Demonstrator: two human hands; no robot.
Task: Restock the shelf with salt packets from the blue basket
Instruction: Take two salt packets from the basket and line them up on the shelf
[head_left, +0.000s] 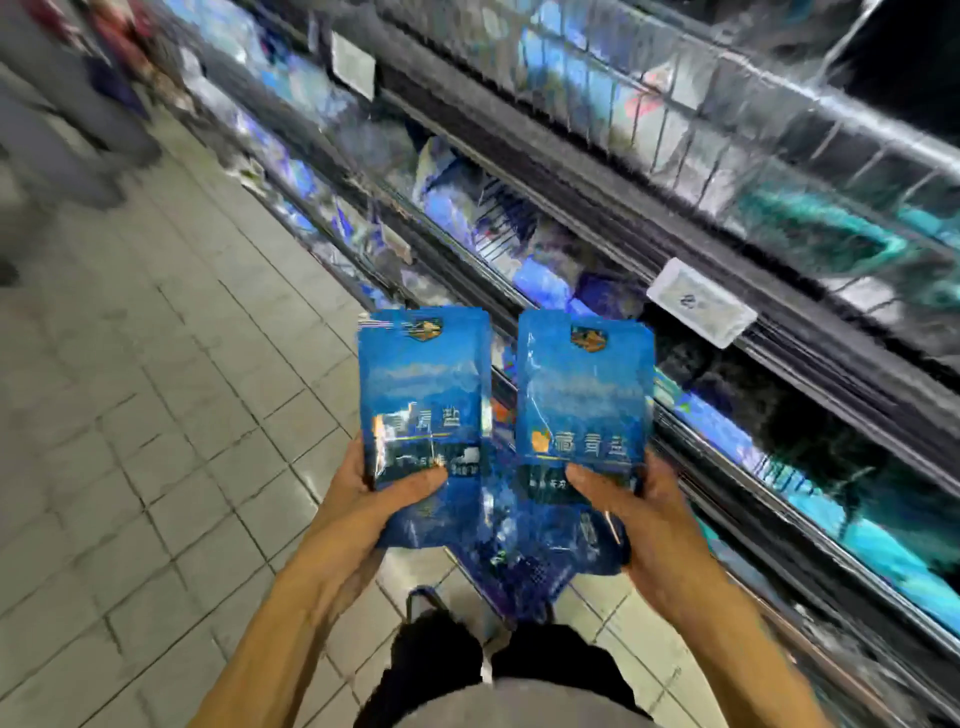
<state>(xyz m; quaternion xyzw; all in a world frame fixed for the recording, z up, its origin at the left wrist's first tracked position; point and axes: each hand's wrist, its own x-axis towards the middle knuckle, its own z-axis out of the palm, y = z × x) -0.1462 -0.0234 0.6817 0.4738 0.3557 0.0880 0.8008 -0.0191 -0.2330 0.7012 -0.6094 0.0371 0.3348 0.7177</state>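
Hands gripping glossy blue salt packets, left hand (384, 499) one packet (426, 395), right hand (628, 499) another (584, 400)

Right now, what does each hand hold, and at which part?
The left hand grips one blue salt packet at its lower end; the right hand grips another salt packet likewise.

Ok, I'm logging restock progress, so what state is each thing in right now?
Left hand: grips the left salt packet by its lower end.
Right hand: grips the right salt packet by its lower end.
Left salt packet: upright, sealed, off the shelf.
Right salt packet: upright, sealed, off the shelf.
Blue basket: below the hands, contents too blurred to tell.
Shelf: partly stocked with blue packets.
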